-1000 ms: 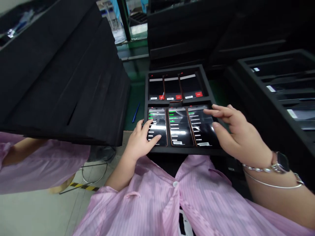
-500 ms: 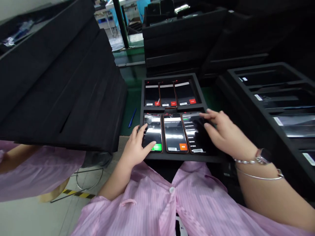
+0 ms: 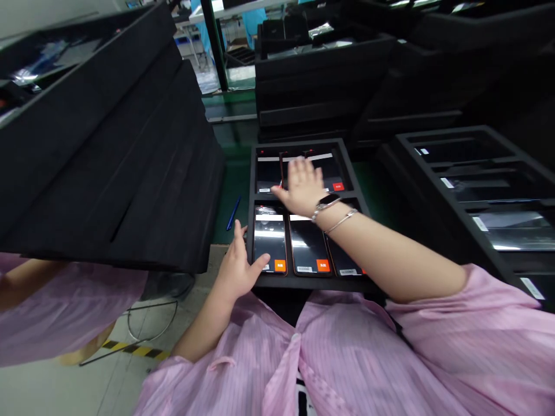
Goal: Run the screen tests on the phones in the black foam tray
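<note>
A black foam tray [image 3: 251, 231] lies in front of me with two rows of three phones. My left hand [image 3: 236, 263] rests on the tray's near left corner, thumb lying on the bottom of the near left phone [image 3: 269, 237], fingers loosely apart and holding nothing. My right hand [image 3: 301, 184], with a watch and a bracelet on the wrist, reaches over the far row with its fingers stretched flat above the far middle phone [image 3: 289, 163]. The near middle phone [image 3: 307, 245] shows an orange button. The right forearm covers most of the near right phone [image 3: 344, 263].
A tall slanted stack of black foam trays [image 3: 108, 150] fills the left side. More black trays with phones [image 3: 485, 190] stand at the right, and others are piled behind [image 3: 321, 75]. A blue pen [image 3: 233, 212] lies on the green mat. Another person's pink sleeve [image 3: 65, 306] shows lower left.
My right hand left the near right phone and moved forward over the far row. The near left phone's button turned from green to orange. My left hand stayed at the tray's corner.
</note>
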